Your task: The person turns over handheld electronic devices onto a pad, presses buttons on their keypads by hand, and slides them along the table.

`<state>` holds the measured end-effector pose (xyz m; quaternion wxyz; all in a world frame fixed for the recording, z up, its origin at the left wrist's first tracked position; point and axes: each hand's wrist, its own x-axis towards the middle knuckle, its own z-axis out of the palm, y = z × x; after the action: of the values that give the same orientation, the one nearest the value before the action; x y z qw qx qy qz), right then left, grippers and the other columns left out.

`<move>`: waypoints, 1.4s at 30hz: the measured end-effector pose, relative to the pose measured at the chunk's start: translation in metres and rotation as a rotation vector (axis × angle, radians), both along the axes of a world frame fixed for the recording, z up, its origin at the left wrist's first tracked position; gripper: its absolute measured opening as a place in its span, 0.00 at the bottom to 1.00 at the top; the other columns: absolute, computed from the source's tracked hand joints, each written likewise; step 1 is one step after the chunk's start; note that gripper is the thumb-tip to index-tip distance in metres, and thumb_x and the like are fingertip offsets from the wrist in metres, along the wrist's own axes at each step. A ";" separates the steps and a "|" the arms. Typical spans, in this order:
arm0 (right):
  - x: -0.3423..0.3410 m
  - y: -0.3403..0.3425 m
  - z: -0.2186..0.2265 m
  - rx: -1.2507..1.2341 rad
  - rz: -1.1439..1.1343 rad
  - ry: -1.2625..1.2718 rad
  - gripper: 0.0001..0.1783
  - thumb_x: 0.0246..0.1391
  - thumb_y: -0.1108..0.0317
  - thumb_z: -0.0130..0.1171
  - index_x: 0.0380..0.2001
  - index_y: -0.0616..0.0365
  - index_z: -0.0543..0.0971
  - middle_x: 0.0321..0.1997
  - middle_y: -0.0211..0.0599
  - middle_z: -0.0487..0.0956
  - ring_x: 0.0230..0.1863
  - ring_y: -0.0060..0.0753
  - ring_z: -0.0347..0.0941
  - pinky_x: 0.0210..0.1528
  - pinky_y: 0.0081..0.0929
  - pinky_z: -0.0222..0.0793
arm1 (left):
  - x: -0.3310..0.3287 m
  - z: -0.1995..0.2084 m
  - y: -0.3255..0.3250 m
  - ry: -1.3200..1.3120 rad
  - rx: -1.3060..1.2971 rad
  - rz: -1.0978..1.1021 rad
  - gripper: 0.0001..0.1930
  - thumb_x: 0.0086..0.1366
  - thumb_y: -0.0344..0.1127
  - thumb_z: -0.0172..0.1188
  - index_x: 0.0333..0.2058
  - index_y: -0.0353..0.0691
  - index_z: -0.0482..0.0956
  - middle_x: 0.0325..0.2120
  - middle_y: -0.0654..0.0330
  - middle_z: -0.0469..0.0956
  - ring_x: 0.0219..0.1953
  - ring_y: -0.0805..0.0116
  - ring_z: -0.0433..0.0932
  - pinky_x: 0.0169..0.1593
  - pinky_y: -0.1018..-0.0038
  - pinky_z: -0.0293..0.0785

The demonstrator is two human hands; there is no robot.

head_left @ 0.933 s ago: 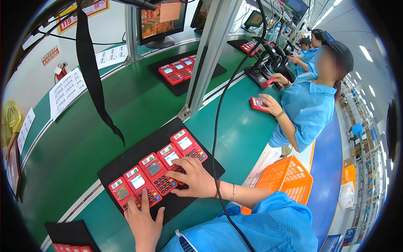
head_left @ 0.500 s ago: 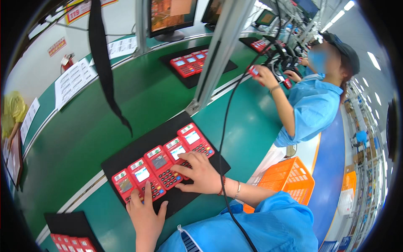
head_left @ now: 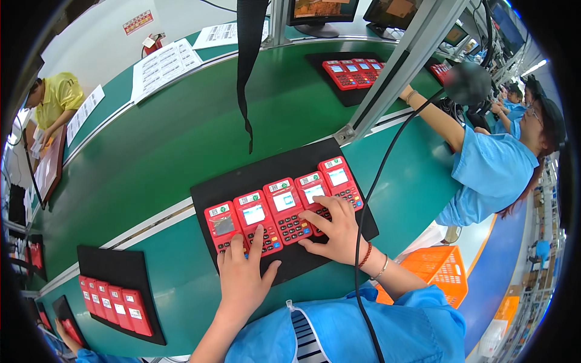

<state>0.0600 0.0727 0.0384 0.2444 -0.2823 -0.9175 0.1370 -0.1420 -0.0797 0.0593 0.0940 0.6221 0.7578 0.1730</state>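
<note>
Head | mat (head_left: 242,181): five red terminals (head_left: 280,200), hands (head_left: 341,235) atop | basket (head_left: 449,273): contents unclear

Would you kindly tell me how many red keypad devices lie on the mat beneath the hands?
5, in one row: leftmost device, second device, middle device, fourth device and rightmost device. The right hand partly covers the fourth device; none appears fully hidden.

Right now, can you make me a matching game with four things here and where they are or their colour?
1. the person's left hand
2. the person's right hand
3. basket
4. strap

A. orange
B. at the left end of the central row of red keypad devices
C. black, hanging down
D. partly covering that row's fourth device from the left

Pairs: 1-B, 2-D, 3-A, 4-C
</note>
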 end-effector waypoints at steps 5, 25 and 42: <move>0.001 -0.001 0.002 0.011 -0.009 -0.010 0.34 0.39 0.56 0.80 0.54 0.43 0.82 0.62 0.46 0.71 0.60 0.55 0.67 0.64 0.48 0.64 | 0.000 0.001 0.000 0.002 0.004 -0.006 0.41 0.57 0.46 0.74 0.67 0.43 0.70 0.56 0.44 0.66 0.54 0.47 0.71 0.56 0.55 0.67; 0.058 0.007 0.031 -0.048 -0.191 -0.234 0.44 0.48 0.55 0.76 0.66 0.56 0.71 0.66 0.53 0.73 0.58 0.55 0.75 0.60 0.45 0.73 | 0.008 0.038 -0.029 -0.030 -0.220 -0.082 0.38 0.63 0.49 0.69 0.68 0.40 0.69 0.68 0.35 0.61 0.49 0.48 0.75 0.58 0.58 0.66; 0.048 0.005 0.045 -0.274 -0.080 -0.398 0.46 0.43 0.51 0.80 0.68 0.40 0.74 0.75 0.72 0.52 0.64 0.70 0.71 0.55 0.45 0.80 | 0.034 0.022 0.023 0.391 -0.272 -0.102 0.37 0.64 0.59 0.65 0.62 0.35 0.75 0.40 0.14 0.76 0.24 0.50 0.85 0.31 0.66 0.81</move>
<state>0.1083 0.0780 0.0829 0.0235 -0.3703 -0.9085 0.1921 -0.1078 -0.0566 0.0813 0.0367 0.6628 0.7456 -0.0592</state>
